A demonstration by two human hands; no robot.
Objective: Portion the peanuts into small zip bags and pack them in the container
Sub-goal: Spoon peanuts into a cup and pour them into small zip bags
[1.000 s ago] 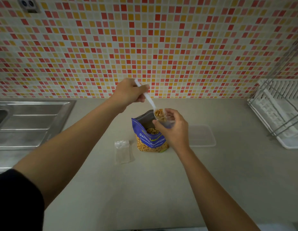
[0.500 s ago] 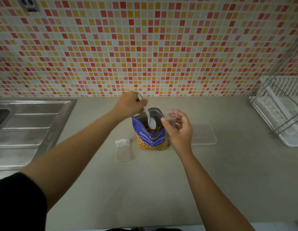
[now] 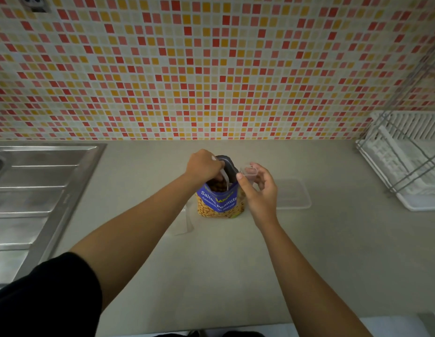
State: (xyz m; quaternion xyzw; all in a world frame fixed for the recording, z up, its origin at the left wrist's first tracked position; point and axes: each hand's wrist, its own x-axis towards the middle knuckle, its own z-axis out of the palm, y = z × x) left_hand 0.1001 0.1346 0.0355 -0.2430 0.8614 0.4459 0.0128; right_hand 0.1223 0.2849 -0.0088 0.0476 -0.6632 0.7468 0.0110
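spoon (image 3: 225, 180) in left hand (image 3: 203, 164) dips into peanut bag (image 3: 220, 203).

A plain grey countertop (image 3: 236, 276) carried everything. Near its centre stood an open blue peanut bag (image 3: 220, 203), upright. At the bag's three o'clock lay a clear container (image 3: 294, 194); at eight o'clock, a clear zip bag (image 3: 185, 220). A white dish rack (image 3: 406, 161) sat further off at two o'clock.
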